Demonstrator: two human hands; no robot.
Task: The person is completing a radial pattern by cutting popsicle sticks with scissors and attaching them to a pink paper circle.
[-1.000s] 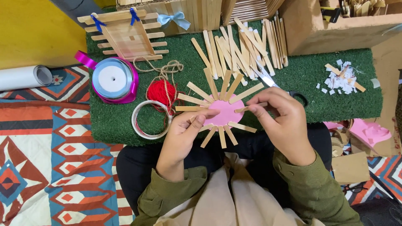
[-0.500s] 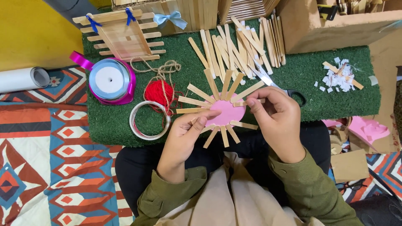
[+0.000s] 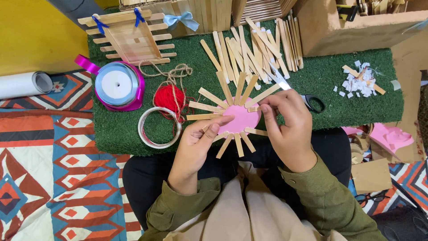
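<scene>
Viewing from above and reading left to right, I am seeing a white paper roll (image 3: pixel 26 84) lying on the patterned rug (image 3: pixel 49 178) beside the green turf tabletop (image 3: pixel 339 89). On the turf a spool of pale ribbon (image 3: pixel 117 85) is sitting below a small stick frame (image 3: pixel 129 38), with a clear tape ring (image 3: pixel 159 127) and a red yarn ball (image 3: pixel 169 97) just beside it. At centre, the left hand (image 3: pixel 196 145) is supporting a pink disc (image 3: pixel 240 119) ringed with wooden sticks, its fingers curled under the lower left edge and its thumb lying on top. The right hand (image 3: pixel 287 127) is pinching one short stick (image 3: pixel 254 108) between thumb and forefinger at the disc's upper right edge. Behind it loose craft sticks (image 3: pixel 249 51) are lying in a heap, scissors (image 3: pixel 312 102) are showing partly behind the right hand, and paper scraps (image 3: pixel 359 82) are resting farther right.
</scene>
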